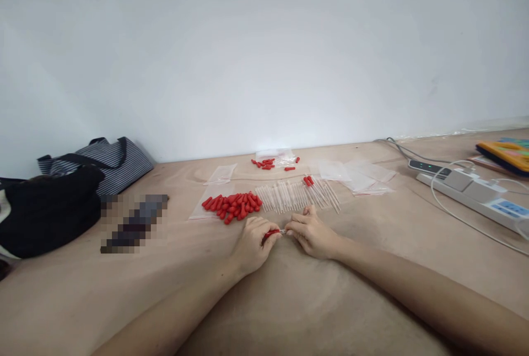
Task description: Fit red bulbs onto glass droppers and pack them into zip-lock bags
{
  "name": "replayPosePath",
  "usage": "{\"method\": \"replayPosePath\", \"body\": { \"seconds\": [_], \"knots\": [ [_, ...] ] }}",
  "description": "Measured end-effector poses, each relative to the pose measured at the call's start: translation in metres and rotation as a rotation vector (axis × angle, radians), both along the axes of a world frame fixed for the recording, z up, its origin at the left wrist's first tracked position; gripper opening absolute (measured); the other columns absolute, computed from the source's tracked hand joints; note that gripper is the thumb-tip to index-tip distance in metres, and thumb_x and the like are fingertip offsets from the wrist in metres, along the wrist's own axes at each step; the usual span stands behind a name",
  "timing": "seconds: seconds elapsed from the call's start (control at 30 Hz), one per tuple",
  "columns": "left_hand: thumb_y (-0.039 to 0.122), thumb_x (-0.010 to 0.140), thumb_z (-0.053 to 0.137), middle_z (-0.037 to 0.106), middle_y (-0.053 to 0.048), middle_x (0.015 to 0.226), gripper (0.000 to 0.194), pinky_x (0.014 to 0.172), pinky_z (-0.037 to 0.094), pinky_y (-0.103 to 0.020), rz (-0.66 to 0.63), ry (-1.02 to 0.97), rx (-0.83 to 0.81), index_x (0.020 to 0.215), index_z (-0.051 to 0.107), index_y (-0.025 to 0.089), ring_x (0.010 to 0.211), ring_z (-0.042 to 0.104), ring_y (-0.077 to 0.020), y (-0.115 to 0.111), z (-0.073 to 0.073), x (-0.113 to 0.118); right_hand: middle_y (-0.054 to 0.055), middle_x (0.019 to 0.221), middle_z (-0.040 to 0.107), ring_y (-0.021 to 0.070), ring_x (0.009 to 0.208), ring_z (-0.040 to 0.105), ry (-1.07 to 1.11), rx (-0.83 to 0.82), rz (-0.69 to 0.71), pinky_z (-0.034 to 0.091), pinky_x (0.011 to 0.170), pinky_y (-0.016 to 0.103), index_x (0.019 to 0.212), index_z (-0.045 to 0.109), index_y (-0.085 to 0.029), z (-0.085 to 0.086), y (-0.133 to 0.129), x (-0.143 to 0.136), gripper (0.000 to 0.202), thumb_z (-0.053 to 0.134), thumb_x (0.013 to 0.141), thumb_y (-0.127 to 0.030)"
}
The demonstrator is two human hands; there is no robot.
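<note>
My left hand (257, 240) pinches a red rubber bulb (271, 233), its narrow end pointing right. My right hand (312, 233) holds a thin clear tube (283, 231), most of it hidden by the fingers; its end meets the bulb between my hands. Just beyond my left hand lies a pile of red bulbs (233, 205), partly on a clear plastic bag (198, 212). A row of clear tubes (285, 197) lies beyond both hands. Two red bulbs (308, 181) are at the far ends of tubes on the row's right side.
Several small red bulbs (266, 163) lie by a plastic bag (285, 156) near the wall. More clear bags (363, 176) are at the right, before a power strip (471, 193) with cables. A black cloth (53, 210), striped bag (124, 166) and pixelated dark object (138, 224) are left.
</note>
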State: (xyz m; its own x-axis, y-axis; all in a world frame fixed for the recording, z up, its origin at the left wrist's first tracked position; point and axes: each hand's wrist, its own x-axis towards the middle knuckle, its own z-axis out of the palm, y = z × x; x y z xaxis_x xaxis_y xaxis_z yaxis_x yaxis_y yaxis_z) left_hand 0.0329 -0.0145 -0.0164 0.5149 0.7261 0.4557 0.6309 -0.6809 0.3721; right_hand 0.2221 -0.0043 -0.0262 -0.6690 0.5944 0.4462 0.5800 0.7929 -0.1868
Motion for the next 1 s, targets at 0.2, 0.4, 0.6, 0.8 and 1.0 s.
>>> {"method": "replayPosePath", "body": {
  "seconds": [0.2, 0.4, 0.6, 0.8, 1.0],
  "knots": [
    [0.023, 0.085, 0.043, 0.062, 0.0, 0.072, 0.018, 0.076, 0.03, -0.033, 0.094, -0.008, 0.019, 0.076, 0.058, 0.018, 0.071, 0.054, -0.015, 0.004, 0.003, -0.005, 0.004, 0.079, 0.059, 0.0143, 0.076, 0.048, 0.04, 0.06, -0.082, 0.021, 0.07, 0.031, 0.096, 0.06, -0.02, 0.012, 0.002, 0.01, 0.021, 0.041, 0.086, -0.022],
    [0.027, 0.084, 0.045, 0.063, -0.002, 0.087, 0.015, 0.077, 0.03, -0.033, 0.166, 0.003, 0.051, 0.089, 0.058, 0.021, 0.085, 0.053, -0.0183, 0.006, 0.007, -0.008, 0.003, 0.072, 0.061, 0.0153, 0.073, 0.048, -0.016, 0.103, -0.149, 0.021, 0.067, 0.031, 0.085, 0.064, -0.021, 0.012, -0.001, 0.014, 0.02, 0.045, 0.083, -0.02],
    [0.029, 0.075, 0.056, 0.058, -0.005, 0.1, 0.024, 0.08, 0.029, -0.037, 0.442, 0.026, 0.242, 0.098, 0.056, 0.021, 0.094, 0.048, -0.0239, 0.016, 0.008, -0.024, 0.004, 0.081, 0.065, 0.0174, 0.078, 0.055, 0.183, -0.092, -0.63, 0.026, 0.07, 0.03, 0.086, 0.065, -0.021, 0.009, 0.027, 0.024, 0.023, 0.043, 0.082, -0.023],
    [0.034, 0.068, 0.064, 0.059, -0.004, 0.086, 0.022, 0.076, 0.03, -0.037, 0.498, 0.127, 0.227, 0.085, 0.06, 0.021, 0.084, 0.05, -0.0232, 0.024, 0.006, -0.036, 0.006, 0.078, 0.066, 0.0215, 0.083, 0.056, 0.074, -0.167, -0.879, 0.027, 0.074, 0.033, 0.083, 0.064, -0.019, 0.011, 0.051, 0.022, 0.024, 0.041, 0.079, -0.023],
    [0.035, 0.071, 0.061, 0.058, -0.005, 0.087, 0.02, 0.076, 0.03, -0.037, 0.548, 0.143, 0.286, 0.086, 0.061, 0.02, 0.086, 0.049, -0.0237, 0.026, 0.008, -0.038, 0.006, 0.08, 0.065, 0.0224, 0.085, 0.055, 0.043, -0.199, -0.894, 0.025, 0.078, 0.037, 0.091, 0.062, -0.019, 0.01, 0.053, 0.017, 0.025, 0.042, 0.078, -0.029]
  ]
}}
